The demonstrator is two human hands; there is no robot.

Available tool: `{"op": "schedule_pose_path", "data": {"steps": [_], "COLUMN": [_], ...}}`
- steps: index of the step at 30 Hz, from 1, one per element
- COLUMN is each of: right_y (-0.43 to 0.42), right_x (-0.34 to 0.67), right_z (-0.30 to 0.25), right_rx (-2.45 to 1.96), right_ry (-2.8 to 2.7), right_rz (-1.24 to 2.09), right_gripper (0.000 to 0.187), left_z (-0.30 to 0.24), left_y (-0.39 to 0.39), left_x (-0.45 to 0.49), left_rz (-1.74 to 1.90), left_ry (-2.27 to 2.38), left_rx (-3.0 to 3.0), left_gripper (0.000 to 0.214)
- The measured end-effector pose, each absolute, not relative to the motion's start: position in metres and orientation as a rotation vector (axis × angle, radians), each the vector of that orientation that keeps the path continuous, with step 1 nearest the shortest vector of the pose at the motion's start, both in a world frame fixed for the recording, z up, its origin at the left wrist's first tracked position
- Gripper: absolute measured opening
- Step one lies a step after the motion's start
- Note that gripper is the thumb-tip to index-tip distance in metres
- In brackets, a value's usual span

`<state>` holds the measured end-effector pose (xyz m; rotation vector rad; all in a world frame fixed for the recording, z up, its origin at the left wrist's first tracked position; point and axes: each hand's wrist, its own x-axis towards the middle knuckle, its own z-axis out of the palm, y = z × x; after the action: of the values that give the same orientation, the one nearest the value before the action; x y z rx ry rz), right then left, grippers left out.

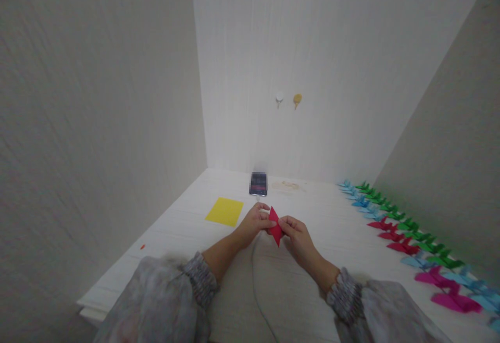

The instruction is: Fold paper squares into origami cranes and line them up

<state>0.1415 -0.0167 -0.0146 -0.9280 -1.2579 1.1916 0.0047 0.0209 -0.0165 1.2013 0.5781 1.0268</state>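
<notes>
A small folded piece of red paper, diamond-shaped with pointed ends, is held just above the white table. My left hand pinches its left side with closed fingers. From the right, my right hand pinches the other side, fingers also closed. Both forearms reach in from the bottom in grey patterned sleeves.
A yellow paper square lies flat to the left of my hands. A phone stands near the back wall, its cable running toward me. Rows of folded paper figures in green, blue, red and magenta line the right edge. Two wall hooks hang above.
</notes>
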Motion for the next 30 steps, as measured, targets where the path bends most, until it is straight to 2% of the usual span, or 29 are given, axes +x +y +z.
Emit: {"op": "schedule_pose_path", "data": {"steps": [7,11,18,25,30], "right_y": [-0.014,-0.013,-0.013,-0.015,-0.016], "right_x": [0.144,0.144,0.145,0.148,0.152], "right_z": [-0.018,-0.017,-0.013,-0.009,-0.007], "right_rx": [-0.953,-0.882,-0.892,-0.933,-0.922], "right_ry": [-1.262,-1.282,-1.29,-1.327,-1.39], "right_rz": [1.029,1.007,1.074,1.032,0.965], "right_gripper": [0.018,0.029,0.023,0.003,0.009], "left_z": [-0.014,-0.014,-0.016,-0.009,-0.006], "left_y": [0.02,0.021,0.022,0.019,0.016], "left_x": [0.005,0.004,0.005,0.003,0.005], "left_rz": [1.035,1.066,1.089,1.094,1.084], "left_ry": [0.549,0.568,0.559,0.572,0.61], "left_rx": [1.233,1.259,1.251,1.19,1.168], "left_gripper": [0.034,0.031,0.039,0.033,0.034]}}
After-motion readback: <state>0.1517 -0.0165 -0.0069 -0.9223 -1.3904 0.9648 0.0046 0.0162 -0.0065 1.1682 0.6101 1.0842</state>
